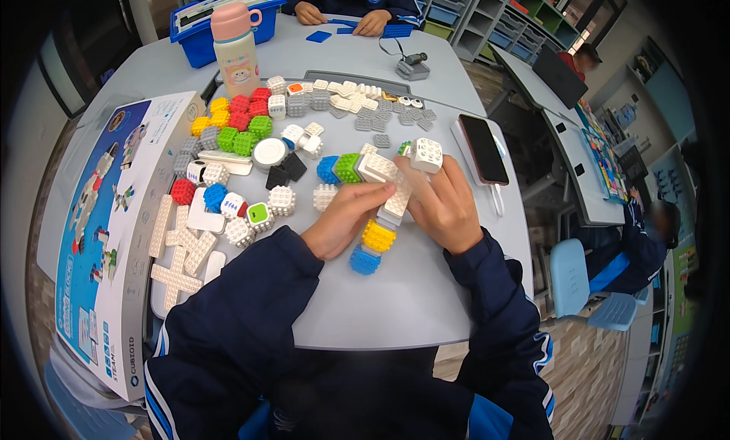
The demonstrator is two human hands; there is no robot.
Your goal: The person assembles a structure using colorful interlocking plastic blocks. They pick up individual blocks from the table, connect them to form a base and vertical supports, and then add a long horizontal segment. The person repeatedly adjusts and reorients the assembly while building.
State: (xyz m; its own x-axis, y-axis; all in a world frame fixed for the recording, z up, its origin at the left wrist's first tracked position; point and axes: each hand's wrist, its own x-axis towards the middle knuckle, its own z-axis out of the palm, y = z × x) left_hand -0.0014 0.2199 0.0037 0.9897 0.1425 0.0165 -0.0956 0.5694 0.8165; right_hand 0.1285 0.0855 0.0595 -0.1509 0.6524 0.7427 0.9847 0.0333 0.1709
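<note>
An assembly of studded building blocks [395,205] is between my two hands, above the near part of the table. One arm of it ends in a green block [347,168] and a blue block [328,169]; the other runs down to a yellow block [378,235] and another blue block [365,261]. My left hand [348,218] grips its white middle from the left, thumb on top. My right hand [445,204] closes its fingers on the right side, beside a white cube block [426,155] with round studs. Some right fingertips are blurred, and the join there is partly hidden.
Loose coloured cube blocks [245,143], white beams [176,280] and grey plates [370,124] lie left and beyond. A large printed box [114,235] lines the left edge. A bottle [236,56], a phone [483,150] and a blue bin [199,49] stand around. Someone sits opposite.
</note>
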